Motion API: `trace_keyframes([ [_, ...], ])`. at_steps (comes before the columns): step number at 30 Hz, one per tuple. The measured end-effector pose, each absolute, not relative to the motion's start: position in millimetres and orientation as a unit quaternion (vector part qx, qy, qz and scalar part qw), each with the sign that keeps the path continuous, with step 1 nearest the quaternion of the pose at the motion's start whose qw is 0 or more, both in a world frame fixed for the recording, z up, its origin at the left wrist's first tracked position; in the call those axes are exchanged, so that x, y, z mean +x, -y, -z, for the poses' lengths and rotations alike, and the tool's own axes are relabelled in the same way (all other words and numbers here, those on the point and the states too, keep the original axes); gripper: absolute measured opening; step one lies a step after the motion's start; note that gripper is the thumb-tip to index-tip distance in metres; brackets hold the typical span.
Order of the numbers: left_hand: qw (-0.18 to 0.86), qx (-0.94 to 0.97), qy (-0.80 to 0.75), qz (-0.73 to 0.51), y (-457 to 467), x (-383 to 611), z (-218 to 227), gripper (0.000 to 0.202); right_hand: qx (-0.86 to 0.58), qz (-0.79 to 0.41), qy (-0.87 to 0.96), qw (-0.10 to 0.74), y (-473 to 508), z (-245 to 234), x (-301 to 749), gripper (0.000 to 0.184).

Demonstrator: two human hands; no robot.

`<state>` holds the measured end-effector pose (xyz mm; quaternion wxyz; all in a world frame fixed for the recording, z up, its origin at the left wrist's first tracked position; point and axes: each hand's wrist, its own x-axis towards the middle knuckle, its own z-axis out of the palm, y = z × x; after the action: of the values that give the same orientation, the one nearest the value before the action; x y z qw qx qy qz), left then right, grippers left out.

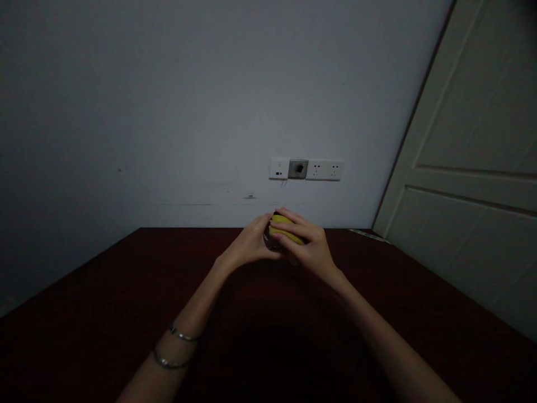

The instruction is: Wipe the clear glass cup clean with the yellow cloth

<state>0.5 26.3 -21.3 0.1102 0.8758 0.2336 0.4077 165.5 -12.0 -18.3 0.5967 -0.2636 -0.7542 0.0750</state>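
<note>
- Hands meet near the middle of the view, both bare, held out over the far part of the table.
- Left hand (251, 240) curls around the side of a dark, shiny item (267, 239), thumb side toward the other hand; its grip hides most of that item, so its full shape cannot be told.
- Right hand (306, 240) closes its bent fingers over a yellow item (285, 221), with the thumb along the near side.
- Yellow item sits between the two hands, right against the dark item; whether either one touches the tabletop cannot be told.
- Two metal bracelets, an upper one (184, 337) and a lower one (170, 365), circle the left forearm; the right forearm is bare.
- Dark red table (251, 313) spreads beneath both arms, deep in shadow toward the near edge.
- Flat, pale strip (369, 235) lies at the table's far right corner.
- Pale wall (201, 112) rises behind the table, bearing a dark smudge (249, 196) just above the hands.
- White switch plate (278, 169), grey plate (297, 169) and white socket plate (325, 170) stand in a row on the wall.
- Panelled door (470, 134) fills the right side.
</note>
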Motion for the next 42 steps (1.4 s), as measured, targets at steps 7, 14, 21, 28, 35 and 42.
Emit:
trace_keyframes([
  [7, 0.125, 0.888, -0.218, -0.385, -22.4, 3.9, 22.6, 0.087, -0.341, -0.295, 0.647, 0.615, -3.3, 16.4, 174.1, 0.026],
  [14, 0.168, 0.851, -0.278, -0.414, -18.2, 1.6, 22.9, 0.073, -0.236, -0.085, 0.807, 0.535, 15.0, 14.3, 174.8, 0.027],
  [21, 0.185, 0.836, -0.302, -0.419, -10.5, 4.8, 17.4, 0.074, -0.268, -0.166, 0.711, 0.628, 10.9, 13.9, 168.4, 0.021],
  [28, 0.186, 0.837, -0.290, -0.424, -17.4, 4.4, 19.8, 0.062, -0.231, -0.051, 0.782, 0.577, 25.2, 8.0, 164.5, 0.025],
  [35, 0.165, 0.838, -0.309, -0.418, -19.3, 0.2, 18.4, 0.064, -0.233, -0.034, 0.782, 0.577, 23.1, 13.4, 160.2, 0.024],
  [42, 0.159, 0.838, -0.333, -0.403, -13.7, 3.0, 14.0, 0.074, -0.275, -0.189, 0.700, 0.631, 6.0, 14.1, 170.5, 0.023],
])
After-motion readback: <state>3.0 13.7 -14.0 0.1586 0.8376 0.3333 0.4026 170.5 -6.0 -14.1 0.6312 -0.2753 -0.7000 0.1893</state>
